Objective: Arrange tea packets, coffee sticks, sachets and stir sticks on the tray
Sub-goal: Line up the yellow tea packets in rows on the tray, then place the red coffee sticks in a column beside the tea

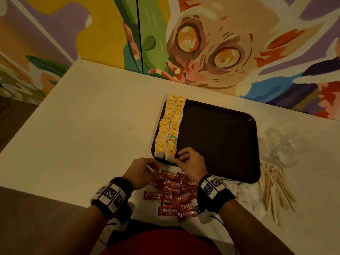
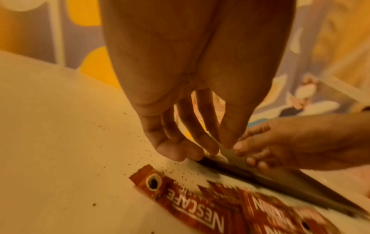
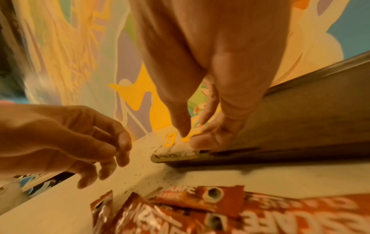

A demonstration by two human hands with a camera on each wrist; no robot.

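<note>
Dark tray (image 1: 220, 137) on the white counter (image 1: 82, 116), toward the right, a painted wall (image 1: 202, 43) behind. Two overlapping rows of yellow tea packets (image 1: 170, 126) down the tray's left side, from far edge to near edge.

Right hand (image 1: 190, 160) at the tray's near-left corner, fingers (image 3: 202, 140) curled and pinching the nearest tea packet (image 3: 176, 148) of the right row — thumb on top, packet's near end over the tray rim.

Left hand (image 1: 141, 172) just left of it, off the tray, above the counter beside the red coffee sticks (image 1: 174, 192). In the left wrist view, thumb and forefinger tips (image 2: 208, 147) pressed on a thin packet edge at the tray corner; in the right wrist view the same fingers loosely curled with nothing seen in them — cannot tell for certain whether gripping.

Coffee sticks heaped loose on the counter, near side of the tray, between the two wrists. Wooden stir sticks (image 1: 276, 188) piled at the tray's near-right corner, on the counter. Clear crumpled plastic (image 1: 283, 148) just beyond them, right of the tray. Dark crumbs scattered on the counter by the tray corner.
</note>
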